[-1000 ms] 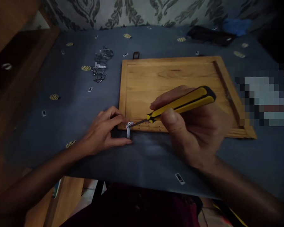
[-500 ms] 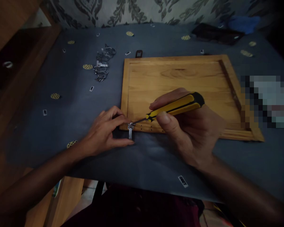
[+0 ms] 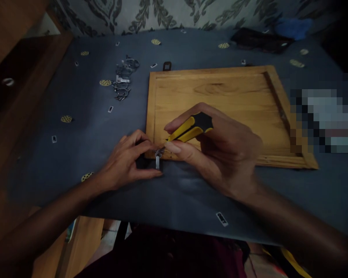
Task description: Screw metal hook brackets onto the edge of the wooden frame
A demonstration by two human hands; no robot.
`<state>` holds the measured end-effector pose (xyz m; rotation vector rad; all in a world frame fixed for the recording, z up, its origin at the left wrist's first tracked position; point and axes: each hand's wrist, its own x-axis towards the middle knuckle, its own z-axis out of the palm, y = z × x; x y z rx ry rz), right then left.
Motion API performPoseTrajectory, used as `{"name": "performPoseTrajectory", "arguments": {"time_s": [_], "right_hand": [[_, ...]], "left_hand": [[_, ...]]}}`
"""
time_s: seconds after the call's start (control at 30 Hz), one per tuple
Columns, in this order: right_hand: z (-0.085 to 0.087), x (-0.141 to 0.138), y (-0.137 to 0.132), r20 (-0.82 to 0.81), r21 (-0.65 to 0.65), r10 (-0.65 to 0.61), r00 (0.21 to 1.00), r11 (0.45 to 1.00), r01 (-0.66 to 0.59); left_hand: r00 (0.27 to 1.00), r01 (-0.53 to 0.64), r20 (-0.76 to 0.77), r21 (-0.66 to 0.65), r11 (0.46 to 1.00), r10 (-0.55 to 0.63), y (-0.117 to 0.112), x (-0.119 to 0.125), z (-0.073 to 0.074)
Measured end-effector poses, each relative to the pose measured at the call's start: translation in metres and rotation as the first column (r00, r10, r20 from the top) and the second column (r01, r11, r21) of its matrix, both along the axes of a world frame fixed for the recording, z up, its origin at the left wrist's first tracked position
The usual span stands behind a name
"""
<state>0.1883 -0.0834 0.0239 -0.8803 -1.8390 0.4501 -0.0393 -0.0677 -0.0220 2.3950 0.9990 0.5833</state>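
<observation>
My right hand [image 3: 232, 154] is closed around a yellow-and-black screwdriver [image 3: 188, 129], thumb and fingers along its handle. The tool points down and left at a small silver metal bracket [image 3: 157, 161], its tip partly hidden by my thumb. That bracket sits at the near left corner of a framed wooden panel [image 3: 229, 94], its stem jutting past the near edge. My left hand [image 3: 126, 158] pinches the bracket, index finger at its top on the frame and thumb by the lower end of the stem.
Several loose metal fittings and screws [image 3: 123, 79] lie left of the panel on a dark blue patterned cloth [image 3: 84, 88]. Behind the panel is a small dark loop [image 3: 167, 66]. A black case [image 3: 258, 39] and a blue cloth [image 3: 294, 27] lie at the back right. A pixelated object [image 3: 324, 119] is at right.
My right hand has moved left and the screwdriver stands steeper, its handle closer to the bracket. My left hand keeps its hold. The whole view has shifted slightly.
</observation>
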Motion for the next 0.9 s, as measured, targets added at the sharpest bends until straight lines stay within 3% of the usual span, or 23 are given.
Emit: {"name": "performPoseTrajectory", "arguments": {"time_s": [0.2,0.37,0.5,0.67,0.77,0.9], "right_hand": [[0.0,0.0,0.005,0.028,0.01,0.053,0.998,0.999,-0.053],[0.004,-0.002,0.005,-0.087,-0.173,0.044,0.995,0.983,-0.059],[0.012,0.006,0.009,-0.177,-0.346,0.145,0.973,0.917,-0.199],[0.016,0.014,0.011,-0.257,-0.381,0.335,0.906,0.827,-0.414],[0.011,0.008,0.008,-0.248,-0.299,0.254,0.935,0.898,-0.324],[0.006,-0.001,0.001,-0.125,-0.142,0.014,0.992,0.989,-0.032]], "left_hand": [[1.0,0.0,-0.018,0.012,1.0,0.0,0.0,0.001,0.0],[0.999,-0.019,-0.026,0.018,1.0,0.019,0.0,0.001,0.0],[1.0,-0.017,-0.001,0.017,1.0,0.017,-0.001,0.001,0.0],[1.0,-0.017,-0.025,0.007,1.0,0.017,-0.001,0.0,0.001],[0.999,-0.023,-0.042,0.011,1.0,0.023,-0.001,0.0,0.002],[0.998,-0.027,-0.049,0.027,0.999,0.028,-0.001,0.001,0.002]]}}
